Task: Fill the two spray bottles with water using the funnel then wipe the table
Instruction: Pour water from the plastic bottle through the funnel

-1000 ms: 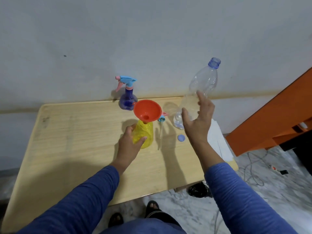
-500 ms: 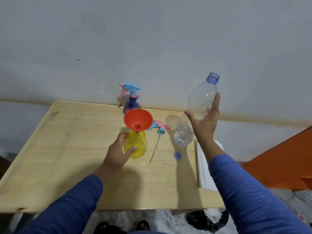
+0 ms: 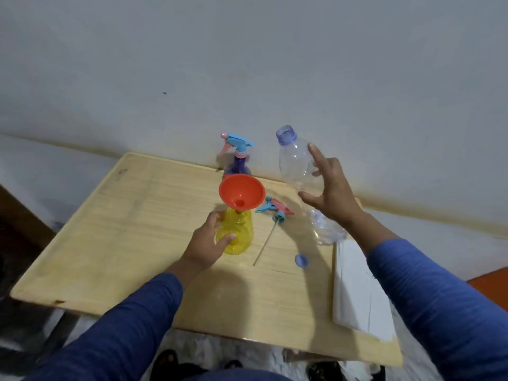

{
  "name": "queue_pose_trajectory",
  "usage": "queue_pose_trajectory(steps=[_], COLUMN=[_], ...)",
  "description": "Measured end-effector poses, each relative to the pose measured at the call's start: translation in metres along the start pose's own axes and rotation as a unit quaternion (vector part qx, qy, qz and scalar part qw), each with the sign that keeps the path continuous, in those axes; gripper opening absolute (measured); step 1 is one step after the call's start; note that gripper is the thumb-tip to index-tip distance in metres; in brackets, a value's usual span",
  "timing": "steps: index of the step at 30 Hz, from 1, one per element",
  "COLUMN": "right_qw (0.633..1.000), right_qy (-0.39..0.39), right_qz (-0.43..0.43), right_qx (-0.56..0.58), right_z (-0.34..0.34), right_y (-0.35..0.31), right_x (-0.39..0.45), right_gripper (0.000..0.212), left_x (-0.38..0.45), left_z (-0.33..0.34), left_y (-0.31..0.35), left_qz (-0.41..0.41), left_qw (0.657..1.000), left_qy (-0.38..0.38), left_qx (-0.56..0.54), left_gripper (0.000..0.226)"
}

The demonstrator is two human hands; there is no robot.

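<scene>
A yellow spray bottle [image 3: 239, 237] stands on the wooden table [image 3: 137, 229] with an orange funnel [image 3: 242, 191] in its neck. My left hand [image 3: 206, 243] grips the yellow bottle's side. My right hand [image 3: 332, 193] holds a clear water bottle [image 3: 295, 163] lifted above the table, its open blue neck tilted up and left; a little water sits at its lower end. A purple spray bottle [image 3: 237, 166] with a blue and pink trigger head stands by the wall. A loose trigger head [image 3: 275, 210] with its long tube lies right of the yellow bottle.
A small blue cap [image 3: 301, 260] lies on the table in front of the water bottle. A white folded cloth [image 3: 357, 287] rests along the table's right edge. The wall runs close behind the table. Dark sandals show on the floor below.
The water bottle has swung from leaning right to leaning left, its neck now nearer the funnel. The camera has shifted. My left hand stays on the yellow bottle.
</scene>
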State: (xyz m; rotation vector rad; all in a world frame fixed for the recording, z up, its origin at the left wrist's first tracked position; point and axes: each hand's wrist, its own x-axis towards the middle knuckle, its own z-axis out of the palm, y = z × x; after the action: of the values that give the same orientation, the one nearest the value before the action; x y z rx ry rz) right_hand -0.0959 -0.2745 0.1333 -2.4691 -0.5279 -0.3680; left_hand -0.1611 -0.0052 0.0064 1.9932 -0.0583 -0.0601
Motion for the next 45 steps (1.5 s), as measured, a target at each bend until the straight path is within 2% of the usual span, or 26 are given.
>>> queue_pose_trajectory(steps=[5,10,18,26,45], right_qw=[0.973,0.927,0.897,0.877,0.865], right_qy=[-0.131,-0.182,-0.179,-0.171,-0.153], right_qz=[-0.113,-0.174,-0.232,-0.256,-0.274], right_qx=[-0.154,-0.277,-0.330,-0.368,-0.390], right_z=[-0.021,-0.044,-0.059,-0.059,-0.056], right_y=[-0.007,-0.008,-0.022,-0.029,-0.026], right_x=[0.005,0.015,0.028,0.034,0.039], right_gripper=[0.101,0.103,0.106,0.104,0.110], left_x=[0.000,-0.001,0.000,0.001,0.000], left_z=[0.002,0.003,0.003,0.001,0.003], left_y=[0.001,0.003,0.005,0.003,0.005], left_qz=[0.004,-0.004,-0.015,-0.024,-0.024], left_qw=[1.000,1.000,1.000,0.999,0.999], left_qy=[0.009,0.007,0.001,-0.007,-0.005], left_qx=[0.000,-0.005,-0.012,-0.023,-0.030], left_gripper=[0.050,0.048,0.050,0.052,0.051])
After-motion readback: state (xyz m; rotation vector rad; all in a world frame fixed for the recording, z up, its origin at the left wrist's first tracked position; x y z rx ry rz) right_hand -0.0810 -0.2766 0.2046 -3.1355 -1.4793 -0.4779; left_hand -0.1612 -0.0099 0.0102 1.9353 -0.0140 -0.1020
